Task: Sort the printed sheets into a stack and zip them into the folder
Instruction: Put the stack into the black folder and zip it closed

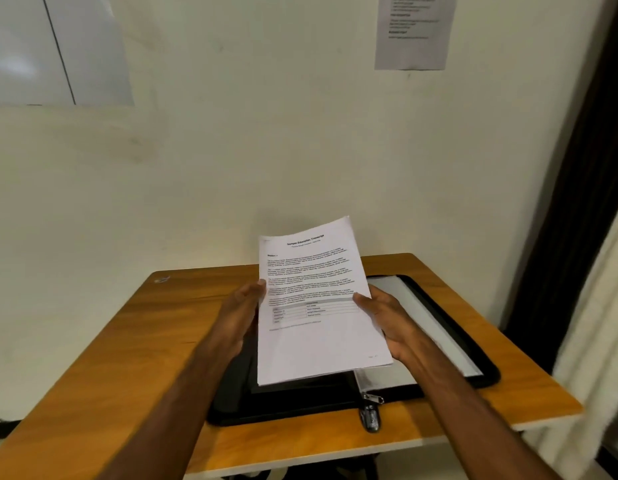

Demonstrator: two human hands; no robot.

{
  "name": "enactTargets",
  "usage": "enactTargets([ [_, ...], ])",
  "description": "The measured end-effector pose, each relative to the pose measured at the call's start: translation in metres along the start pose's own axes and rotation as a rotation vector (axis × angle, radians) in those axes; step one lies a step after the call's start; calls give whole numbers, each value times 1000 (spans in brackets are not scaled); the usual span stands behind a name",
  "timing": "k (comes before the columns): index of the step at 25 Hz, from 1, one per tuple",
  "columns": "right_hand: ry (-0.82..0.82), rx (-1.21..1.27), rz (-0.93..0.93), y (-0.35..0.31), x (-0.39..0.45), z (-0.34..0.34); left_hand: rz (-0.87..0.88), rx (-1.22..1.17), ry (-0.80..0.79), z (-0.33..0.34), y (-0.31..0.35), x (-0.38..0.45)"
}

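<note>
Head view. Stack of sheets (318, 306) — white printed paper, rectangular, edges nearly flush, top page carrying a bold heading, text blocks and a small table. Held above the folder, tilted up toward the wall. Left hand (240, 318) grips the stack's left edge, thumb on the top page, other fingers hidden behind the paper. Right hand (387, 323) grips the right edge likewise, thumb on top, fingers underneath.

Folder (449, 327) — black, soft-edged, rounded corners, lying open flat at the table's middle and right side; white page in its right half; metal zip pull (371, 398) at its near edge.

Table (127, 341) — orange-brown wood grain, smooth, rounded corners, far edge against a cream wall. Printed notice (415, 29) on the wall, upper right. Dark curtain (577, 202) at right.
</note>
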State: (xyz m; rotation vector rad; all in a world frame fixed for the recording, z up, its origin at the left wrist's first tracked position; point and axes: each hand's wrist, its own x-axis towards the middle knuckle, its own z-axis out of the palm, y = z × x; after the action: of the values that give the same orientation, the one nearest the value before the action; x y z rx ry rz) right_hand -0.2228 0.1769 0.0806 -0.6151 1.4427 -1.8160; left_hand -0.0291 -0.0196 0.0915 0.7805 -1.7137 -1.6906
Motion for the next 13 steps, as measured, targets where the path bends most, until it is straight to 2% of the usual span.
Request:
enactTargets([
  [2,25,5,-2,-4,4,-22,29,138,21,-7,-9,0],
  [5,34,35,0,-10,10,-55,20,646,184,-39,-33,7],
  [7,45,40,-8,-12,15,-76,-84,902,246,-58,-47,8],
  [9,59,35,-4,-14,19,-95,-217,946,227,-67,-54,8],
  [13,40,21,89,-20,22,-132,-417,656,151,-68,-46,3],
])
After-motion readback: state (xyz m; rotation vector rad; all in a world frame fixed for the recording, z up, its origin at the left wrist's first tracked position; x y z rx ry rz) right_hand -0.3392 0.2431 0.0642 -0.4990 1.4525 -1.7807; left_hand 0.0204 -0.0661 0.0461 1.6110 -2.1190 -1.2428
